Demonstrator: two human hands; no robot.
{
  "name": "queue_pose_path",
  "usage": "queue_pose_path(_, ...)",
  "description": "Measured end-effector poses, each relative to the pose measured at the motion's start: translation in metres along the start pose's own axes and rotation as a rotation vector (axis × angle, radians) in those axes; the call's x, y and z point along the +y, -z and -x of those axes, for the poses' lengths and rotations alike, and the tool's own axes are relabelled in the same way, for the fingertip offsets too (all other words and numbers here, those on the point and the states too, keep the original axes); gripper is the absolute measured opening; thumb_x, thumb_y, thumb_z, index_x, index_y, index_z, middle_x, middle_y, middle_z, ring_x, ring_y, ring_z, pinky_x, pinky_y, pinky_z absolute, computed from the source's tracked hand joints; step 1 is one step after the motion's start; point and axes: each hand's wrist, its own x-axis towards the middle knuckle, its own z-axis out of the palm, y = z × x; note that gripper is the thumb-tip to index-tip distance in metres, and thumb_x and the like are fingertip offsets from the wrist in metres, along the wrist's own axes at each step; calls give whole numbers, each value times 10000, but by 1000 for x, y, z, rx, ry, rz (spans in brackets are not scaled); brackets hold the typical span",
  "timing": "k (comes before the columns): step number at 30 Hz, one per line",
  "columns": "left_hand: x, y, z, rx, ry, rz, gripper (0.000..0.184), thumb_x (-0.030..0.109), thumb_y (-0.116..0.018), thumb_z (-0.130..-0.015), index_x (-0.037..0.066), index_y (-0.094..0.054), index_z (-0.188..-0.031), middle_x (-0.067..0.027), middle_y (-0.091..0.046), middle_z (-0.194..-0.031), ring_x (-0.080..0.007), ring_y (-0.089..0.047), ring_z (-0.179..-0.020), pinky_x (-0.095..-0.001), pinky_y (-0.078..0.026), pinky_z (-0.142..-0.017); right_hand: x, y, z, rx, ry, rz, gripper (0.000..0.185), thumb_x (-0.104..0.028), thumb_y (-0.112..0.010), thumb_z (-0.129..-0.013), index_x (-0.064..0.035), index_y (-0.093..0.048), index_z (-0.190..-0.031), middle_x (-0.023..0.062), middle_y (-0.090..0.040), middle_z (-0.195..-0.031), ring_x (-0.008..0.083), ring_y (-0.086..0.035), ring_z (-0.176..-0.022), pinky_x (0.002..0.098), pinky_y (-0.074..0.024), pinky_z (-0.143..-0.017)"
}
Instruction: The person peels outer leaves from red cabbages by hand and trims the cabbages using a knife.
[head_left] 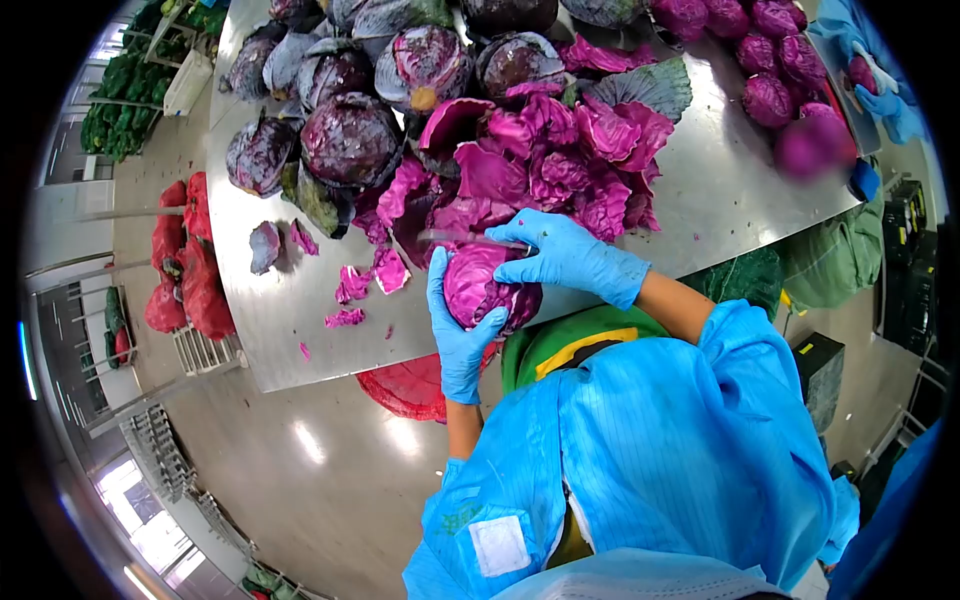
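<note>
I am looking down from far away at a shiny metal table [300, 335] in a big room, with red net sacks [195, 255] on the floor to the left. My landmark is the heap of loose pink leaves [530, 160] on the table. The purple cabbage [475, 285] is just on the near side of the heap, by the table's edge. The left hand [460, 335] is wrapped round it, thumb on one side and fingers on the other. The right hand [570, 262] is bent over its top with the thumb on it. A thin, pale strip [450, 238] shows by those fingers, maybe a blade; I cannot tell if the hand grips it. I think this job is partly done: the bright round cabbages [765, 60], far to the right of the heap, look peeled. The dark cabbages [350, 140], left of the heap and behind it, have their rough outer leaves on, so I guess many are left. The cabbage in hand looks nearly ready to me. It is round, shiny and bright purple with pale lines, and its side by the left thumb is darker.
</note>
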Motion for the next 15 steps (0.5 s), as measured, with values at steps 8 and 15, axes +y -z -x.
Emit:
queue_pose_path(8, -1, 1, -5, -37, 65, -30, 1029, 195, -888, -675, 17, -302, -1502, -128, -336, -1549, -256, -378, -1384, -400, -302, -1167, 19, -3, -10, 146, 275, 165, 435, -401, -623, -893, -52, -678, -1146, 149, -655, -919, 312, -666, -785, 416, -547, -686)
queue_pose_path(15, -2, 25, 39, -120, -11, -185, 1129, 324, -933, -591, 41, -327, -1500, -130, -356, -1532, -279, -345, -1412, -416, -254, -1187, 58, 24, -10, 367, 262, 190, 315, -81, -643, -884, -81, -656, -1198, 133, -683, -1012, 262, -691, -867, 353, -578, -731)
